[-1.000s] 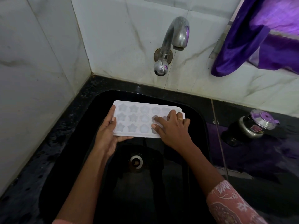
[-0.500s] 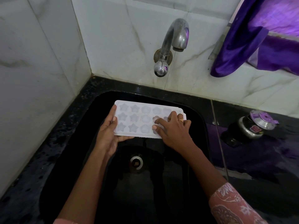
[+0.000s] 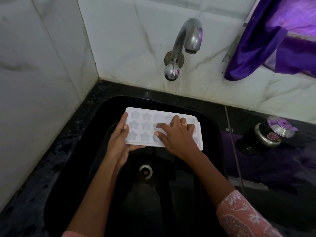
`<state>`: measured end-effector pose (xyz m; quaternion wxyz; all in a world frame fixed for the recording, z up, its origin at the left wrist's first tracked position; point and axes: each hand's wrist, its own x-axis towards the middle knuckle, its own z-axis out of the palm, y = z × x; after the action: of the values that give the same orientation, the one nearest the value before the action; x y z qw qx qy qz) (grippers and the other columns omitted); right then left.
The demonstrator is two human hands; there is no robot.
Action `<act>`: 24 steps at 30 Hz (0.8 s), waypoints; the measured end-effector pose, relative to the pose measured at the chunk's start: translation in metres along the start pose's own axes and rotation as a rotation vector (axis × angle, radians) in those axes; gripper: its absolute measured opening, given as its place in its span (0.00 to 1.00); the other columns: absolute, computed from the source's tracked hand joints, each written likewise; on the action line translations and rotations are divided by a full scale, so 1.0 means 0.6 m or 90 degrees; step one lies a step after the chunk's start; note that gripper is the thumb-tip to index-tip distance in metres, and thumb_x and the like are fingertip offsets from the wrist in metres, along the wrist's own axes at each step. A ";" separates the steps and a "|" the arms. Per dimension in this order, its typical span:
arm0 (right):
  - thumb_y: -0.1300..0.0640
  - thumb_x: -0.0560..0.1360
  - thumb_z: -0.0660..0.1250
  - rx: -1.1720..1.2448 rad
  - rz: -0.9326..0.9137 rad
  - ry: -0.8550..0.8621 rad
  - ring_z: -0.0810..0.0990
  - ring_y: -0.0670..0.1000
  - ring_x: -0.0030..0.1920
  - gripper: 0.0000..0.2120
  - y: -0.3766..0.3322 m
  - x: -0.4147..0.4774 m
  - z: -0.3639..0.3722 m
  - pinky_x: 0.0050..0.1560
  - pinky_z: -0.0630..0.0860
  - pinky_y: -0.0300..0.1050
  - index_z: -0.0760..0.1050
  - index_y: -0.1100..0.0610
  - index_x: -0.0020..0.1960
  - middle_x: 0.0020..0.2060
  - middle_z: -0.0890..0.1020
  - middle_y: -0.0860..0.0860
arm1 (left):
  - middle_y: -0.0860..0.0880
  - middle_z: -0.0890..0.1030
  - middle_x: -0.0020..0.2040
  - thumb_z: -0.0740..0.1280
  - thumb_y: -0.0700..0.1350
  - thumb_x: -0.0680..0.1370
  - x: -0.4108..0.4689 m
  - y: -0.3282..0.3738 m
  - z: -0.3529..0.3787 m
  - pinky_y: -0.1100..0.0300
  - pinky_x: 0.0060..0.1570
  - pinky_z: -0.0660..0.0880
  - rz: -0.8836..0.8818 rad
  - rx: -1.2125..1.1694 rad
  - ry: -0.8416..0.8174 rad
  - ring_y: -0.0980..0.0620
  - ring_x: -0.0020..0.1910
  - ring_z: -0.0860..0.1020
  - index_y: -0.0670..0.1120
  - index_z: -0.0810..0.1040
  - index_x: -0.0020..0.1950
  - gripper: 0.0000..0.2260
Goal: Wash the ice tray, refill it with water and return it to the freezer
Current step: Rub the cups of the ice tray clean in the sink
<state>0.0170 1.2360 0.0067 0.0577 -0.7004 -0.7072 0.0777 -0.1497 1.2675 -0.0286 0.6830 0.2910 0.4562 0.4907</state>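
Observation:
A white ice tray [image 3: 145, 124] with star-shaped cells is held level over the black sink [image 3: 109, 106]. My left hand [image 3: 119, 142] grips its left end, thumb along the top edge and fingers curled under the near edge. My right hand [image 3: 177, 134], wearing a ring, lies on top of the tray's right half with its fingers spread and its fingertips in the middle cells. The right cells are hidden under that hand. The metal tap [image 3: 186, 43] on the tiled wall stands behind the tray, and no water runs from it.
The drain [image 3: 145, 171] sits in the sink floor below the tray. A small steel-lidded pot [image 3: 268, 134] stands on the black counter to the right. A purple cloth [image 3: 273, 38] hangs at the upper right. White tiled walls close the left and back.
My right hand has slid a little to the left across the tray's cells. The tray and my left hand have stayed about where they were.

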 end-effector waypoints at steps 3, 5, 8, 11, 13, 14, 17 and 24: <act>0.41 0.79 0.52 -0.001 0.000 -0.009 0.63 0.53 0.58 0.18 -0.004 0.007 0.006 0.54 0.56 0.50 0.67 0.43 0.66 0.56 0.66 0.53 | 0.57 0.75 0.58 0.55 0.43 0.82 -0.001 -0.001 0.002 0.51 0.40 0.81 0.000 -0.008 0.003 0.52 0.55 0.76 0.58 0.69 0.68 0.17; 0.41 0.78 0.52 0.002 -0.003 -0.010 0.63 0.53 0.58 0.18 -0.005 0.009 0.008 0.54 0.56 0.50 0.67 0.44 0.66 0.56 0.66 0.53 | 0.58 0.75 0.56 0.55 0.43 0.82 0.000 -0.001 0.003 0.51 0.40 0.81 0.001 -0.012 0.005 0.53 0.55 0.77 0.58 0.69 0.68 0.17; 0.41 0.78 0.52 -0.003 -0.015 -0.009 0.63 0.54 0.58 0.18 -0.005 0.009 0.009 0.54 0.56 0.50 0.67 0.44 0.65 0.56 0.66 0.53 | 0.56 0.75 0.60 0.55 0.44 0.82 0.001 0.000 0.001 0.50 0.41 0.81 -0.005 -0.010 0.005 0.51 0.57 0.76 0.59 0.69 0.67 0.17; 0.41 0.78 0.52 -0.017 -0.010 -0.014 0.63 0.54 0.59 0.18 -0.002 0.011 0.006 0.55 0.56 0.51 0.69 0.44 0.64 0.57 0.66 0.53 | 0.55 0.73 0.63 0.55 0.44 0.82 0.001 0.002 -0.001 0.49 0.42 0.81 -0.001 0.002 0.012 0.50 0.58 0.75 0.59 0.70 0.66 0.16; 0.41 0.78 0.52 -0.026 -0.005 -0.010 0.63 0.54 0.59 0.18 0.001 0.011 0.006 0.55 0.56 0.50 0.70 0.45 0.63 0.57 0.67 0.54 | 0.55 0.74 0.61 0.55 0.44 0.82 0.001 0.003 -0.002 0.49 0.42 0.81 0.000 -0.005 0.012 0.51 0.57 0.76 0.58 0.70 0.67 0.16; 0.41 0.78 0.52 -0.030 -0.002 -0.007 0.63 0.54 0.59 0.18 0.002 0.011 0.006 0.55 0.56 0.51 0.70 0.45 0.63 0.57 0.67 0.54 | 0.56 0.74 0.60 0.55 0.43 0.82 0.001 0.004 -0.001 0.49 0.41 0.81 -0.001 -0.010 0.010 0.52 0.56 0.76 0.58 0.69 0.67 0.17; 0.40 0.78 0.52 -0.037 0.002 0.006 0.64 0.54 0.58 0.18 0.001 0.011 0.008 0.55 0.56 0.51 0.69 0.45 0.64 0.57 0.67 0.54 | 0.59 0.75 0.56 0.55 0.43 0.82 0.001 0.005 0.001 0.49 0.41 0.81 0.000 -0.014 0.005 0.53 0.55 0.76 0.57 0.69 0.68 0.17; 0.40 0.78 0.52 -0.012 0.002 0.011 0.64 0.54 0.58 0.20 -0.006 0.010 0.011 0.53 0.56 0.50 0.67 0.43 0.66 0.56 0.67 0.53 | 0.60 0.76 0.55 0.55 0.43 0.82 0.001 0.006 0.002 0.49 0.40 0.81 0.004 -0.021 0.000 0.54 0.53 0.77 0.57 0.69 0.68 0.17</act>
<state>0.0124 1.2414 0.0004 0.0569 -0.7028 -0.7061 0.0653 -0.1499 1.2694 -0.0256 0.6863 0.2809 0.4469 0.5003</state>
